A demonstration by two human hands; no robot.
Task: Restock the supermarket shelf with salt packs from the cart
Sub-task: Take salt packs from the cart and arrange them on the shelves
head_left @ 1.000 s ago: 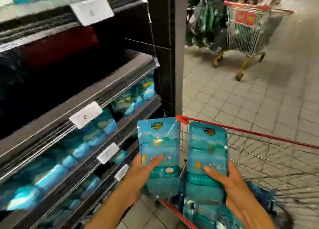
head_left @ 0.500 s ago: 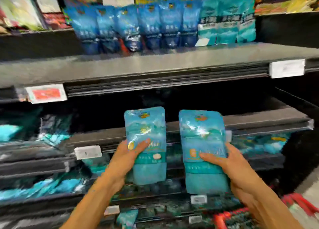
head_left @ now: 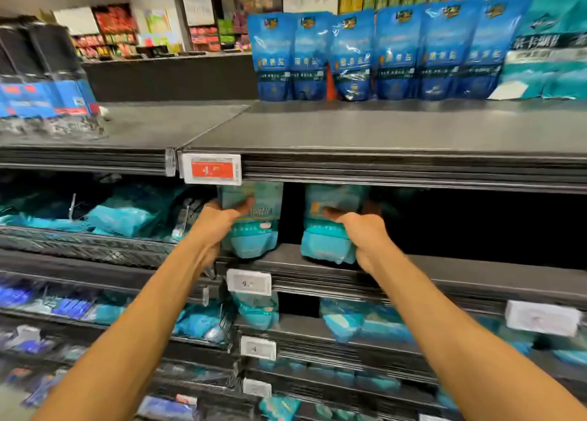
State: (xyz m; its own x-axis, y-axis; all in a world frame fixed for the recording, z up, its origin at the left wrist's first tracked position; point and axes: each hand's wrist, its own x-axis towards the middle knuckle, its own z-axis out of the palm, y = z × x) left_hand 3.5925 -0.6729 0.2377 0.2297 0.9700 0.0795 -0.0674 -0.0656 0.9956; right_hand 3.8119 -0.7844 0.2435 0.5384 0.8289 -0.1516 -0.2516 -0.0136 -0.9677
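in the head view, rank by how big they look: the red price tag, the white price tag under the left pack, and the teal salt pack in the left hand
1. Teal salt pack, top hidden behind the shelf edge
2. Red price tag
3. White price tag, only slightly smaller, and nearer the camera, so tag order is unsure

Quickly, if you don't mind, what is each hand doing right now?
Left hand: grips a teal salt pack upright at the shelf edge.
Right hand: grips a second teal salt pack beside it.

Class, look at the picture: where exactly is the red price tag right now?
In the head view, the red price tag is clipped to the front edge of the upper shelf, left of centre, directly above the teal salt pack held by the left hand.
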